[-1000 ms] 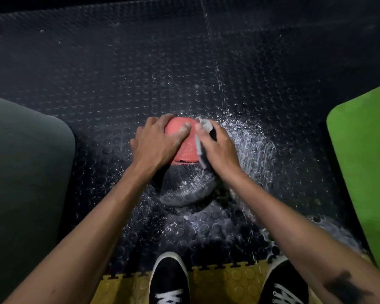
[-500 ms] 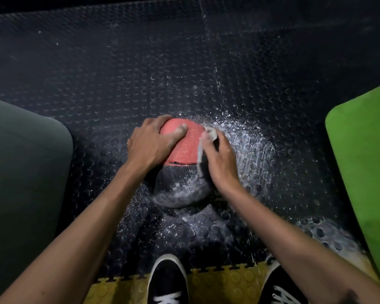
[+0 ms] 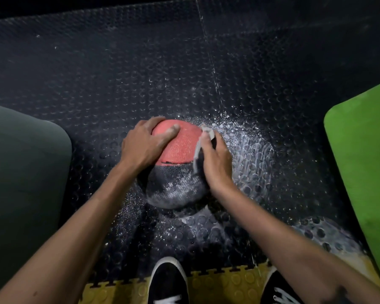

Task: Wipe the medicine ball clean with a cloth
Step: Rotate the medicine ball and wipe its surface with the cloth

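A red and black medicine ball [image 3: 178, 150] sits on the black studded floor mat [image 3: 206, 73], its black half dusted with white powder. My left hand [image 3: 144, 145] rests on the ball's upper left side, fingers spread over the red half and thumb across its top. My right hand [image 3: 215, 163] presses a grey cloth [image 3: 201, 141] flat against the ball's right side. Most of the cloth is hidden under that hand; only its edge shows along the fingers.
White powder is scattered over the floor mat to the right of and below the ball. A dark grey mat [image 3: 20, 172] lies at the left, a green mat [image 3: 364, 161] at the right. My black shoes [image 3: 169, 281] stand on yellow tiles [image 3: 217, 286] at the bottom.
My right hand has slid with the cloth from the top of the ball down its right side. More of the red half shows. The left hand kept its place.
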